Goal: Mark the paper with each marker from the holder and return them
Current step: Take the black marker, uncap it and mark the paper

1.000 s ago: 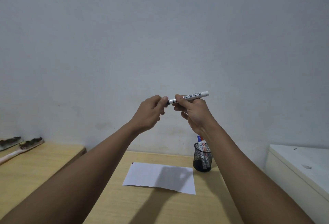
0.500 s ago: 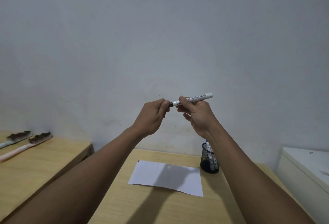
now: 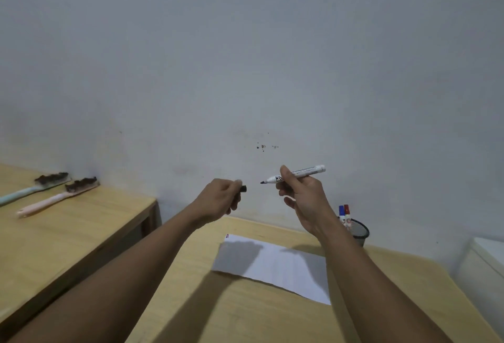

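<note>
My right hand (image 3: 301, 195) holds a white marker (image 3: 300, 173) in the air, its bare dark tip pointing left. My left hand (image 3: 222, 197) is closed on the marker's black cap (image 3: 243, 188), a short gap away from the tip. Below both hands a white sheet of paper (image 3: 275, 266) lies flat on the wooden table (image 3: 245, 312), partly under their shadows. Behind my right forearm stands a black mesh holder (image 3: 360, 230) near the wall, with a blue-capped marker (image 3: 341, 213) and a red-capped marker (image 3: 347, 213) sticking out.
A second wooden table (image 3: 68, 228) stands to the left with two brushes (image 3: 51, 195) lying by the wall. A white cabinet (image 3: 485, 263) sits at the right edge. The grey wall is close behind the table.
The cap has come off the marker: my left hand pulled it away to the left and both hands separated. Both hands also sit lower in the view as the camera tilted.
</note>
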Demonstrator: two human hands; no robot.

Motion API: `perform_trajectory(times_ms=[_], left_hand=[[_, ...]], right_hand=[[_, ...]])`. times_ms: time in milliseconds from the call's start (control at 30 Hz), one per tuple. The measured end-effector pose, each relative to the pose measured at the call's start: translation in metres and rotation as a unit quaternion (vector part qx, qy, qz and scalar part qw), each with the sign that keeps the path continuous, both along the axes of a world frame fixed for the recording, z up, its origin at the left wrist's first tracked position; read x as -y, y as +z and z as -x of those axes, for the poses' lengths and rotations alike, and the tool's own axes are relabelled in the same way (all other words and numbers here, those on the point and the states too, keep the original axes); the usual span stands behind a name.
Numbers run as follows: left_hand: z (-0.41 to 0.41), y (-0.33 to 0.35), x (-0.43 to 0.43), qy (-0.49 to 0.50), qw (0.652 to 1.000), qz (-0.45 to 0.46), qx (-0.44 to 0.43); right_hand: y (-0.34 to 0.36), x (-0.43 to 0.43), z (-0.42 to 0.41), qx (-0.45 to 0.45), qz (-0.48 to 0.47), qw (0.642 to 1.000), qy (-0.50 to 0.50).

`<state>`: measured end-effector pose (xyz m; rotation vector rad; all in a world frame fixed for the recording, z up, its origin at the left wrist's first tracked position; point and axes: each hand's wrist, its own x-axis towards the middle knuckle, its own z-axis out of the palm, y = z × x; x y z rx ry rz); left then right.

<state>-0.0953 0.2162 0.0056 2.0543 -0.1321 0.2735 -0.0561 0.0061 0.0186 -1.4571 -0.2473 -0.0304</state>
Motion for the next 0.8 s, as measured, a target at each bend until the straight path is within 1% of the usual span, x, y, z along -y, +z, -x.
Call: perform_trajectory(times_ms=[33,67,100,167,200,267,300,467,600,667,733,800], left_hand=[[-0.002,-0.014,-0.006,0.024,0.997,-0.080,0.006],[-0.004,-0.030,-0.012,0.049,0.986,-0.158,0.007],[-0.005,-0.045,-0.015,0.070,0.974,-0.217,0.008],[-0.003,-0.075,-0.019,0.080,0.959,-0.272,0.006],[0.000,-0.090,-0.020,0.074,0.952,-0.296,0.006],[0.005,-0.116,-0.020,0.059,0.928,-0.369,0.017],[0.007,-0.126,-0.019,0.051,0.920,-0.388,0.022],[0.008,-0.151,-0.015,0.010,0.923,-0.384,-0.011],[0.002,-0.156,-0.019,0.027,0.930,-0.366,-0.003],[0.000,-0.157,-0.019,0.032,0.933,-0.360,0.005],[-0.003,-0.156,-0.019,0.034,0.934,-0.354,0.010],[-0.004,-0.159,-0.019,0.029,0.933,-0.357,0.008]], right_hand=[[-0.008,-0.002,-0.003,0.002,0.005,1.000,-0.012],[-0.016,-0.005,-0.005,0.004,0.015,1.000,-0.020],[-0.025,-0.009,-0.007,0.006,0.033,0.999,-0.023],[-0.045,-0.017,-0.010,0.013,0.078,0.997,-0.014],[-0.056,-0.021,-0.013,0.011,0.095,0.995,-0.010],[-0.076,-0.029,-0.018,0.000,0.119,0.993,-0.007],[-0.085,-0.034,-0.021,-0.005,0.128,0.992,-0.008],[-0.119,-0.055,-0.038,-0.015,0.167,0.986,0.022],[-0.133,-0.068,-0.050,-0.050,0.160,0.984,0.059],[-0.142,-0.073,-0.057,-0.049,0.156,0.983,0.083],[-0.153,-0.077,-0.065,-0.024,0.202,0.977,0.065],[-0.164,-0.076,-0.067,-0.013,0.243,0.970,0.013]])
